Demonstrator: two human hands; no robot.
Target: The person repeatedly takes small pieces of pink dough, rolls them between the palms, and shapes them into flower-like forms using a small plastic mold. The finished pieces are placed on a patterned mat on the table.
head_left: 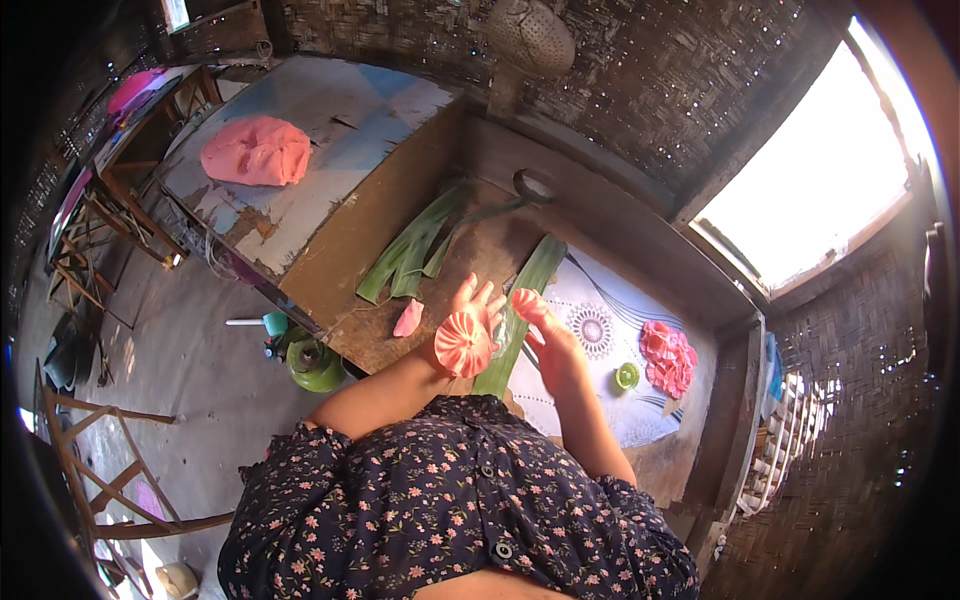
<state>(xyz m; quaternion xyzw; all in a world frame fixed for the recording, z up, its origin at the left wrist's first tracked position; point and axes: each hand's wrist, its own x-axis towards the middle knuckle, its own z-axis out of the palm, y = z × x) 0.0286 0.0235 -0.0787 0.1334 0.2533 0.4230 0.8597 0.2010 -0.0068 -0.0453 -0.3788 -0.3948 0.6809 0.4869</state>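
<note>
My left hand point(478, 310) is raised over the wooden table point(372, 238), fingers spread, with a round pink pleated disc point(463, 344) resting against its wrist side. My right hand point(552, 345) pinches a small folded pink strip point(528, 303) just right of the left fingers. Under both hands a long green leaf point(525, 300) lies across the table. A loose pink piece point(408, 319) sits on the wood to the left of my left hand.
More green leaves point(415, 245) lie farther back. A patterned white mat point(600, 340) carries a pile of pink pleated pieces point(668, 358) and a small green cup point(627, 376). Pink cloth point(257, 151) rests on a painted board. A green pot point(313, 364) stands on the floor.
</note>
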